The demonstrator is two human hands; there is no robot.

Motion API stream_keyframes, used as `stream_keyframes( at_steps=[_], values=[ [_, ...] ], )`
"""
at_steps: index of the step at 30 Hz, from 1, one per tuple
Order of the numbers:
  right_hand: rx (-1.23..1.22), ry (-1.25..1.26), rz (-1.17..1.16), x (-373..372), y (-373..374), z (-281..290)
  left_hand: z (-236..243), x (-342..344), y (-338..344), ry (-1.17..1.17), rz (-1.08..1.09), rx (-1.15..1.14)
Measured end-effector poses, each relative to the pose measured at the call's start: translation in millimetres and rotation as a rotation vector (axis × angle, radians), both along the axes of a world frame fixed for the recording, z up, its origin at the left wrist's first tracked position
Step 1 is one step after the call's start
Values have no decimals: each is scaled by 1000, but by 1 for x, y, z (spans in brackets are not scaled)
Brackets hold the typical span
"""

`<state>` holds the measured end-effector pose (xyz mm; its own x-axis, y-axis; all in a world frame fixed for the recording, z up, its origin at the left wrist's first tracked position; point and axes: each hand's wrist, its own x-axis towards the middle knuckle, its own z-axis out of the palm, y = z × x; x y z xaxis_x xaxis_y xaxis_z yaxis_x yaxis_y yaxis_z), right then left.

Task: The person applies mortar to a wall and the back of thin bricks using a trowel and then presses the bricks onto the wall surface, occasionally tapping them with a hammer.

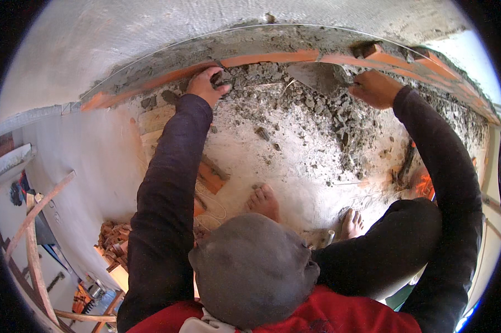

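Observation:
My right hand (377, 89) is closed round the handle end of a trowel (316, 76). Its flat grey blade points left, low beside a course of orange bricks (272, 57), with wet mortar about it. At the left part of that course, my left hand (207, 86) has thumb and fingers curled round a dark grey lump of mortar (216, 77). Loose mortar (344, 119) lies scattered on the pale floor below the bricks, thickest under the trowel. A thin white string (294, 24) runs above the course, across the grey-smeared wall base.
Two bricks (436, 64) jut up at the right end of the course. A broken brick piece (211, 175) lies on the floor by my left forearm. Farther left are a heap of brick rubble (113, 244) and crossed wooden poles (33, 255).

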<state>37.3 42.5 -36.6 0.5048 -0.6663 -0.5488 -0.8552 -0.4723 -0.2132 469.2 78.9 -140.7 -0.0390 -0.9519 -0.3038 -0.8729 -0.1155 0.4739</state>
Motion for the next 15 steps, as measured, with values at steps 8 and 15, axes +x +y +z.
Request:
stream_keyframes(
  at_steps=[8,15],
  values=[
    [204,-33,61,100,-31,-16,9,2,0,-33,35,192],
    [139,-160,246,171,-27,-45,14,-1,4,-38,59,125]
  ],
)
